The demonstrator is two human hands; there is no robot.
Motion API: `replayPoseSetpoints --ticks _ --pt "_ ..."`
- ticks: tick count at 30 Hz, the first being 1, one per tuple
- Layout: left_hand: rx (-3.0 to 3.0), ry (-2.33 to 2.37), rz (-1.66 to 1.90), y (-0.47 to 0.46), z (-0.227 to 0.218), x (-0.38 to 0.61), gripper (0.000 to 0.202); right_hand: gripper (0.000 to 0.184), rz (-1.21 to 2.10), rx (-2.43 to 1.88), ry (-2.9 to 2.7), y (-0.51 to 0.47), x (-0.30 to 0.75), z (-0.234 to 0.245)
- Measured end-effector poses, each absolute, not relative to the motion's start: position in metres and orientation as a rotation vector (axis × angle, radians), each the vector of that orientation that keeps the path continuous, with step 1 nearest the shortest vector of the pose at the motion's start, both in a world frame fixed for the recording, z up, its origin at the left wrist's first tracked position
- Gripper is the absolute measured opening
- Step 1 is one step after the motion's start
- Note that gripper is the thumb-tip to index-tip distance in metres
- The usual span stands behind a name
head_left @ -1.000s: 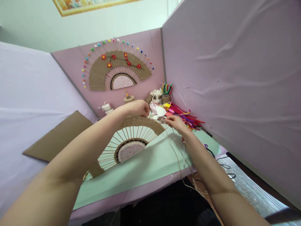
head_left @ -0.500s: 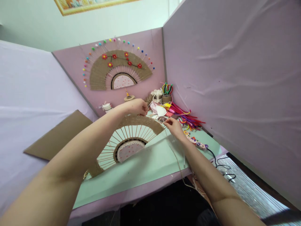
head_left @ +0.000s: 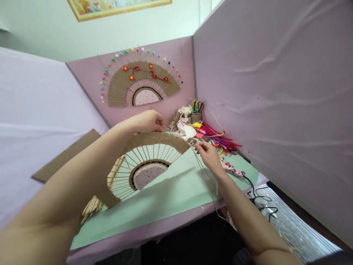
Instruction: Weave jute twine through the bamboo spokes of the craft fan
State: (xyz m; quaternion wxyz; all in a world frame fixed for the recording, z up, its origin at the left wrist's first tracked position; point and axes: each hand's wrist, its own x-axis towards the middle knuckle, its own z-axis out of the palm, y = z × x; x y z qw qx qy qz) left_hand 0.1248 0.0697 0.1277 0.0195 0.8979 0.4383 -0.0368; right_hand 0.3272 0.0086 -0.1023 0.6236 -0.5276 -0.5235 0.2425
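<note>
A half-round fan point(head_left: 150, 139) of thin sticks, with a woven brown twine band, stands tilted over the table. Its small half-circle centre point(head_left: 150, 176) is pale pink with dots and a white lace rim. My left hand point(head_left: 153, 120) is closed at the fan's upper edge, its fingers pinching stick ends there. At the fan's right end my right hand point(head_left: 209, 156) is closed in a pinch on the twine point(head_left: 202, 169), which trails down over the table's front edge. The exact contact of the right fingertips is small and hard to see.
A finished-looking fan point(head_left: 143, 81) with red flowers and coloured pompoms hangs on the pink back panel. Pipe cleaners point(head_left: 217, 138), a patterned glue gun point(head_left: 233, 170) with a black cord, and jars point(head_left: 196, 117) stand right. Brown cardboard point(head_left: 64, 156) and straw-like sticks point(head_left: 92, 208) lie left.
My left hand has moved left along the fan's upper edge. The fan has shifted slightly left, uncovering the bundle of sticks behind it. My right hand has moved slightly down and right.
</note>
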Motion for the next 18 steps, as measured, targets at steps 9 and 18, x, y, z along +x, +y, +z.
replayPoseSetpoints --ticks 9,18 --pt "2.832 1.318 -0.056 0.063 0.133 0.107 0.019 0.034 0.989 -1.133 -1.214 0.016 0.323 -0.102" --pt "2.866 1.275 -0.03 0.057 0.135 0.102 0.023 0.038 0.797 -1.25 -1.103 0.02 0.341 -0.107"
